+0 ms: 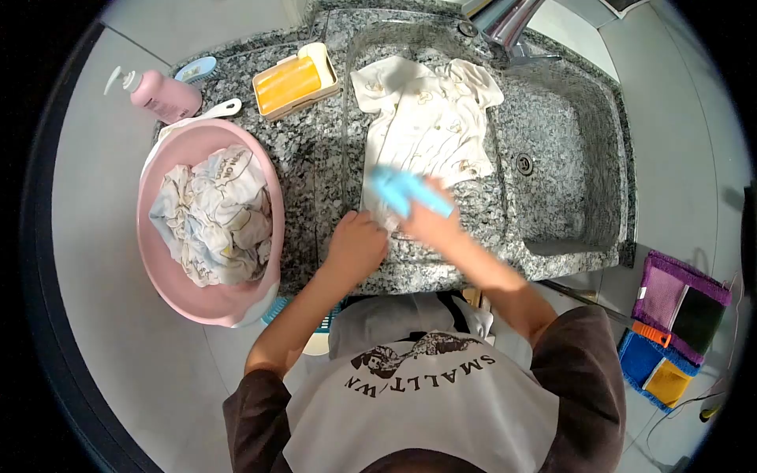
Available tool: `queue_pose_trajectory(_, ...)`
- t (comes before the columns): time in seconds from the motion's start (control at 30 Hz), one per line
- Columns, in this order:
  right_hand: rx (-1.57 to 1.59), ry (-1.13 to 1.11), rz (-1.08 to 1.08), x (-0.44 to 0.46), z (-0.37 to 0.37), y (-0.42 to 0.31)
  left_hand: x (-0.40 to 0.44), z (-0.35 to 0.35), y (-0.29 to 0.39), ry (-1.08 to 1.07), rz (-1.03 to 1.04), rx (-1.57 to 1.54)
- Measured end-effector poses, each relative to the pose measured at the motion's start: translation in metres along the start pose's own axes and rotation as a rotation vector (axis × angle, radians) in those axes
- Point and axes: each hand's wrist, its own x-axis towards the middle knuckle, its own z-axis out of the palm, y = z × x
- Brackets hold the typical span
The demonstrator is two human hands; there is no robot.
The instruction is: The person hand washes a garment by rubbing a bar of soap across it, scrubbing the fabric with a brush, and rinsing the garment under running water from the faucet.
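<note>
Right hand (434, 224) closed round one blue brush (407, 191) — blurred | left hand (357, 243) curled at one shirt (430, 114), grip unclear

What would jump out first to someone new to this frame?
Probably the blue brush, blurred in the right hand over the pale shirt on the speckled stone counter. Next, the big pink basin of bunched clothes at the left. Then the bright orange bar in its box, beyond the basin and left of the shirt.
</note>
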Motion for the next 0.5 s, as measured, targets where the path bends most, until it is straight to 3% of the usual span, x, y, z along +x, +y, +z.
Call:
queue_pose_trajectory(0.03,0.082,0.012,0.050,0.003,-0.001,0.013,-0.002,0.002,0.002,0.029,-0.022,0.036)
queue_pose_trajectory(0.07,-0.201,0.128,0.100,0.008,-0.019,0.024,-0.003,0.003,0.003,0.056,-0.043,0.073)
queue_pose_trajectory(0.1,-0.253,0.204,0.070,0.008,-0.031,0.023,-0.004,0.006,0.006,0.048,-0.040,0.069)
queue_pose_trajectory(0.17,-0.076,0.037,0.125,-0.015,-0.037,-0.025,0.000,0.010,0.008,0.090,-0.094,0.058)
queue_pose_trajectory(0.2,0.024,0.078,-0.161,-0.028,-0.022,-0.032,0.001,0.011,0.007,0.094,-0.094,0.057)
queue_pose_trajectory(0.33,-0.178,0.080,0.180,0.004,-0.029,0.019,0.001,0.012,0.005,0.117,-0.074,0.116)
queue_pose_trajectory(0.43,-0.081,0.148,0.078,-0.009,-0.038,0.004,0.000,0.002,0.003,0.056,-0.069,0.122)
queue_pose_trajectory(0.5,-0.120,-0.006,0.017,-0.035,-0.050,-0.025,-0.006,-0.015,-0.002,-0.034,-0.089,0.119)
